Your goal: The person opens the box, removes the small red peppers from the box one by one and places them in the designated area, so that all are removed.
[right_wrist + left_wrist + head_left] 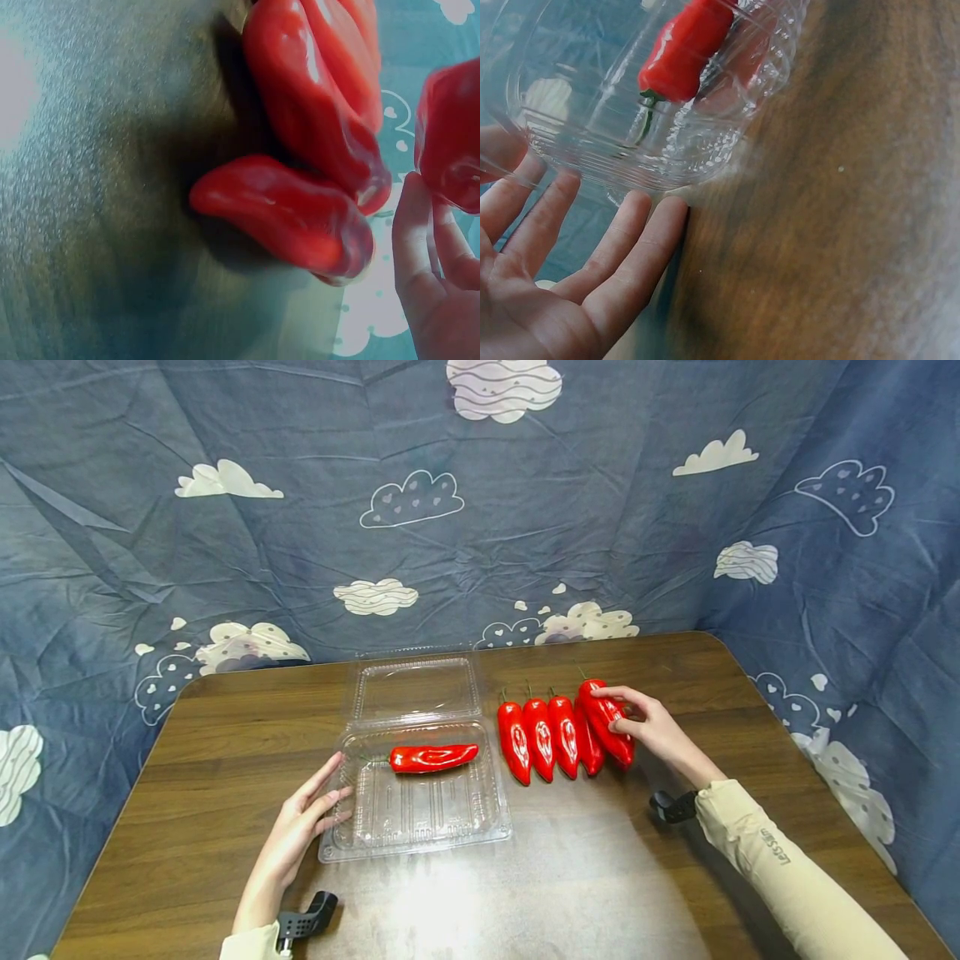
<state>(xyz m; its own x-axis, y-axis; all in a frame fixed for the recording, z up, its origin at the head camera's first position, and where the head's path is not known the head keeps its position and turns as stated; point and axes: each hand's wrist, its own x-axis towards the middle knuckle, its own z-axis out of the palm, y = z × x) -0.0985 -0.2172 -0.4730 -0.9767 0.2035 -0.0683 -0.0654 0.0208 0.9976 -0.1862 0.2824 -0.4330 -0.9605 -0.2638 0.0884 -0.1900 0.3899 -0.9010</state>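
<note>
My right hand [656, 727] pinches a glossy red pepper [606, 718] with a thin green stem between thumb and fingers. In the right wrist view that held pepper [454, 139] is raised, while another red pepper [285, 217] lies on the table below it. A hinged clear plastic container [420, 852] lies with its lid folded back. One red pepper [433, 758] rests sideways inside, its stem to the left. My left hand [296, 822] is at the container's left edge; in the left wrist view its straight, spread fingers [634, 259] reach to the plastic rim.
Left of the held pepper, several red peppers [537, 739] lie in a row, stems toward the back. The clear lid [416, 689] reaches the back of the wooden table [225, 752]. A blue cloth [315, 552] with cloud prints hangs behind and along the sides.
</note>
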